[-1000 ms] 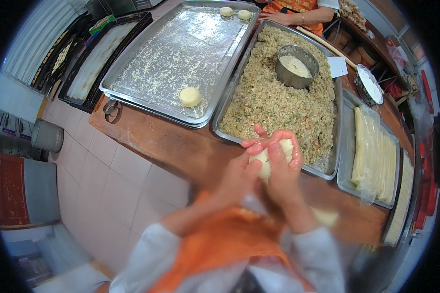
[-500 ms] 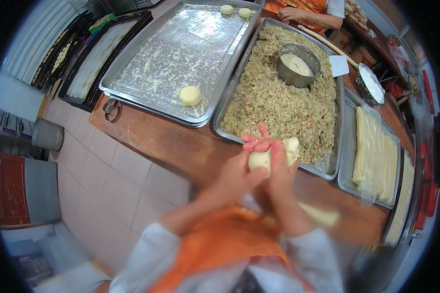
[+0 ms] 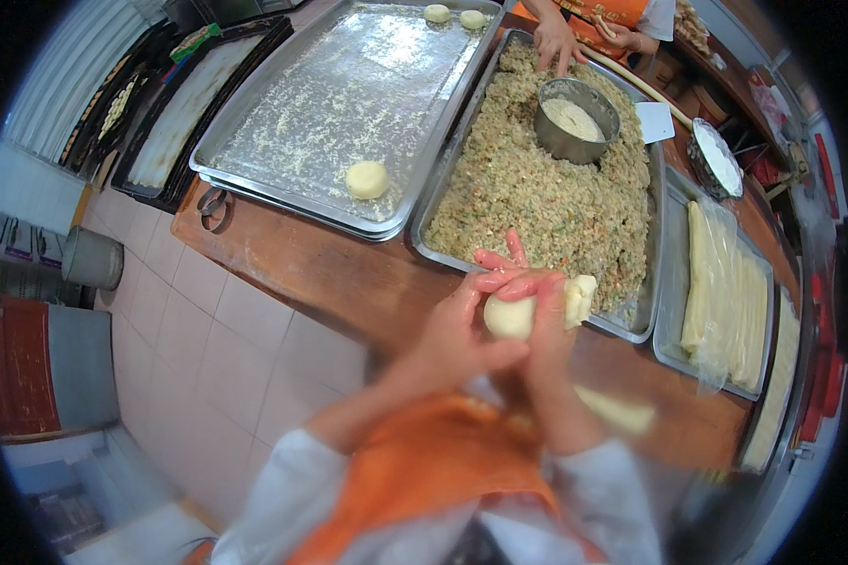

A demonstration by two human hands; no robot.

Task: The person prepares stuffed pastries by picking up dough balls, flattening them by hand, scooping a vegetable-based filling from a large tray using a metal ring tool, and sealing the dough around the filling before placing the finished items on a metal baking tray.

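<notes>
Pale dough (image 3: 507, 318) is held between the worker's two bare hands, over the bench's near side, beside the near edge of the mixture tray (image 3: 657, 282). Left hand (image 3: 457, 330): thumb extended, palm against the rounded end of the dough, some fingers spread toward the tray. Right hand (image 3: 548, 325): closed around the dough, with a ragged end protruding on its right side.

Mixture tray: filled with crumbly mixture (image 3: 537, 226); a round metal container (image 3: 575, 122) of pale grains sits in the mixture toward the far right corner. A white scraper (image 3: 654, 122) lies at the right edge. From where I stand, a co-worker's hand (image 3: 556, 40) reaches in at the far edge, fingers pointing down.

Flat metal tray (image 3: 283, 122), to the left: one dough disc (image 3: 366, 180) near its near right corner, two smaller-looking discs (image 3: 437, 14) at its far right corner. Metal rings (image 3: 215, 210) stand near the left corner of the wooden bench (image 3: 320, 282). Right-hand tray (image 3: 667, 348): dough strips (image 3: 749, 320), partly under clear plastic.
</notes>
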